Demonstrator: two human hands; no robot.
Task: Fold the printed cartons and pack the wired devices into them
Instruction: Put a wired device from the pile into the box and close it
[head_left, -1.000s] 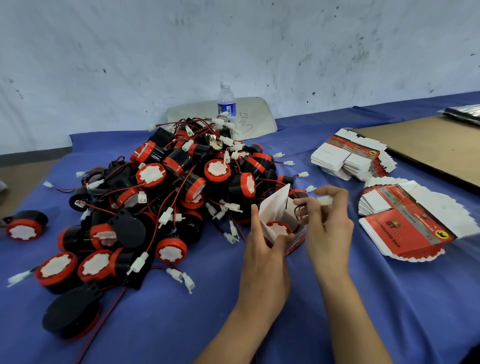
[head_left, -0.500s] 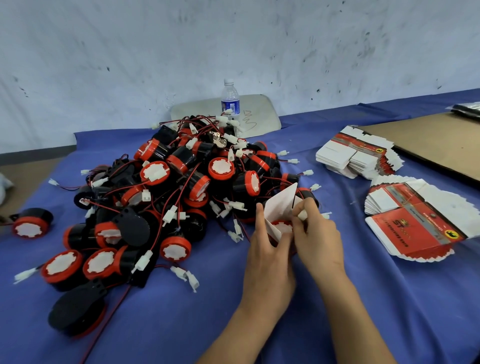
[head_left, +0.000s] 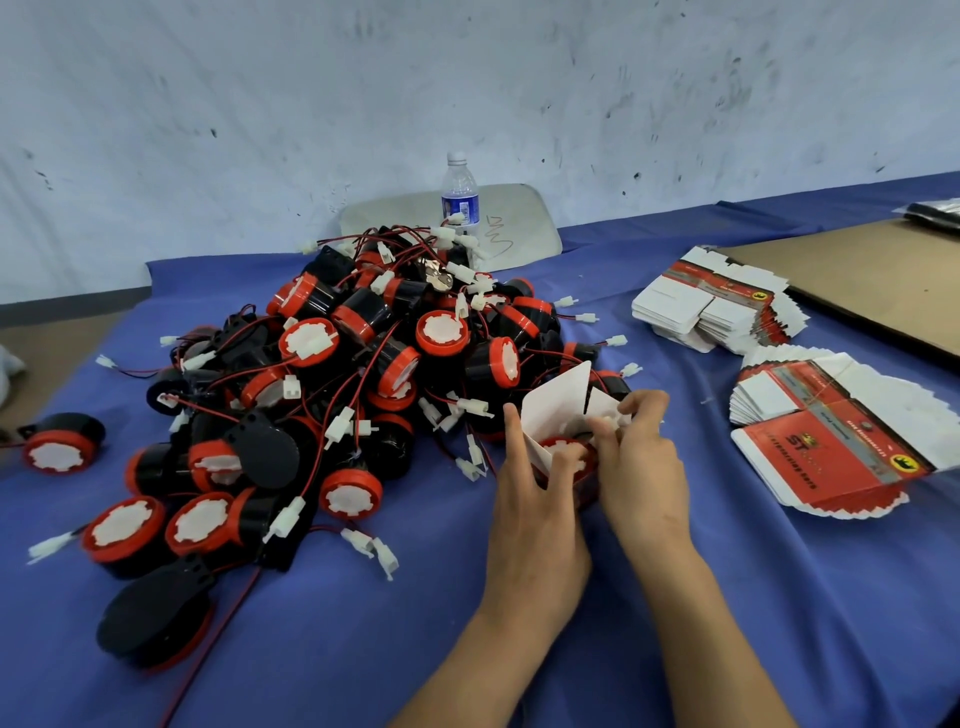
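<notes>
My left hand (head_left: 535, 514) grips an opened red-and-white carton (head_left: 558, 410) standing on the blue cloth, its white flaps up. Inside it sits a red-and-black wired device (head_left: 563, 451). My right hand (head_left: 641, 467) pinches the device's white connector at the carton's mouth, fingers curled over the opening. A big heap of the same wired devices (head_left: 363, 374) lies left of the hands. Flat printed cartons lie fanned in a near stack (head_left: 831, 441) and a far stack (head_left: 717, 306) on the right.
A water bottle (head_left: 460, 195) stands behind the heap before a grey chair back (head_left: 519, 223). A brown cardboard sheet (head_left: 883, 280) covers the far right of the table (head_left: 363, 649). A stray device (head_left: 60, 447) lies at the left edge. A marked wall rises behind.
My right hand came down from holding the wire and connector above the carton to the carton's mouth, tucking them in. My left hand kept its hold on the carton.
</notes>
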